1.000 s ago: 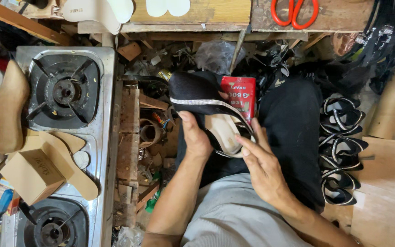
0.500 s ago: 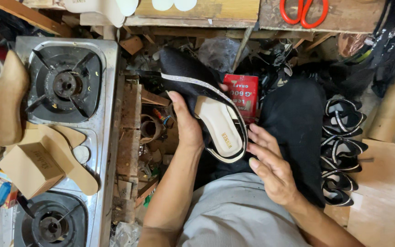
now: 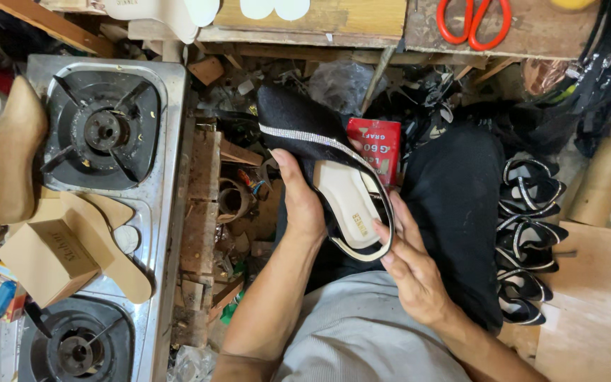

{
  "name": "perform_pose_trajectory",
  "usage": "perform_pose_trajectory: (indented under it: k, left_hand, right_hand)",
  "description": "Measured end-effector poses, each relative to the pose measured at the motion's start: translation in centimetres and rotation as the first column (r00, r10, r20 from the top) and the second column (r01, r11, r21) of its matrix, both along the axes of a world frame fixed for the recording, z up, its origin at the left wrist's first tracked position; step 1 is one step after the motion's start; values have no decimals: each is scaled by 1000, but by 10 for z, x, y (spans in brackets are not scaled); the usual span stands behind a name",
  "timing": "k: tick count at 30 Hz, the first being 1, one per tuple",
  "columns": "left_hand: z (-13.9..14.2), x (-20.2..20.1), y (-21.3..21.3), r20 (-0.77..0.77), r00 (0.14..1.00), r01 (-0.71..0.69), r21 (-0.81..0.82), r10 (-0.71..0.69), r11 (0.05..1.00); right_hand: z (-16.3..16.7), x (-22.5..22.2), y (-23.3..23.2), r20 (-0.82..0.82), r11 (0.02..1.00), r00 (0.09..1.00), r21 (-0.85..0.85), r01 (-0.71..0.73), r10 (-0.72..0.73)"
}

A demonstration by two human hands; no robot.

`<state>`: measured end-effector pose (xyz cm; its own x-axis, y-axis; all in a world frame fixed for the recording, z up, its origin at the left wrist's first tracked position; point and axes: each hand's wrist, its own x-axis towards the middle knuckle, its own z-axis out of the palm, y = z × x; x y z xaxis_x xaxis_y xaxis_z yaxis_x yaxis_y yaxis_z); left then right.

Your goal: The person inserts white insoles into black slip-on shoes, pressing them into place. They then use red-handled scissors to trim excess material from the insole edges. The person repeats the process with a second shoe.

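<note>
Since the earlier frame, the black shoe (image 3: 323,166) has tilted a little further upright, its toe now pointing toward 11 o'clock, and the right hand (image 3: 408,272) has closed back in against its heel end. Both hands hold the shoe above the person's lap, at the centre of the view. The left hand (image 3: 298,201) grips its left side, thumb laid along the black upper below a glittery silver band. The right hand's fingers curl around the heel edge at 5 o'clock of the shoe. A cream insole shows inside. Behind the shoe, at 1 o'clock, sits a red box (image 3: 378,145). A steel gas stove (image 3: 157,212) lies at 9 o'clock, red scissors (image 3: 474,18) on the bench at 12 o'clock, and stacked black sandals (image 3: 528,233) at 3 o'clock.
</note>
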<state>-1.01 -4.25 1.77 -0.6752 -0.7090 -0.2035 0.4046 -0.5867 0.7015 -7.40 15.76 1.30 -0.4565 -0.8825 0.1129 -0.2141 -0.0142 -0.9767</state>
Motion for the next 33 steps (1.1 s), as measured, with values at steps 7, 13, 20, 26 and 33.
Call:
perform_pose_trajectory:
  k: [7, 13, 20, 26, 33]
  left_hand:
    - [-22, -7, 11, 262, 950, -132, -166, 172, 977]
    - [-32, -2, 13, 293, 937, -108, -280, 192, 954]
    - [-29, -1, 17, 353, 921, -61, -288, 165, 956]
    - [-32, -1, 26, 334, 924, -11, -461, 185, 887]
    - [-40, -1, 30, 128, 990, -21, -295, 61, 955]
  right_hand:
    - [7, 1, -4, -122, 999, 991, -5, 46, -47]
    - [12, 0, -3, -153, 996, 985, 24, 88, -83]
    - [11, 2, -8, -166, 997, 984, -29, 67, -71]
    - [8, -2, -8, -143, 990, 982, 45, 132, -124]
    - [11, 1, -7, -159, 994, 982, 10, 109, -106]
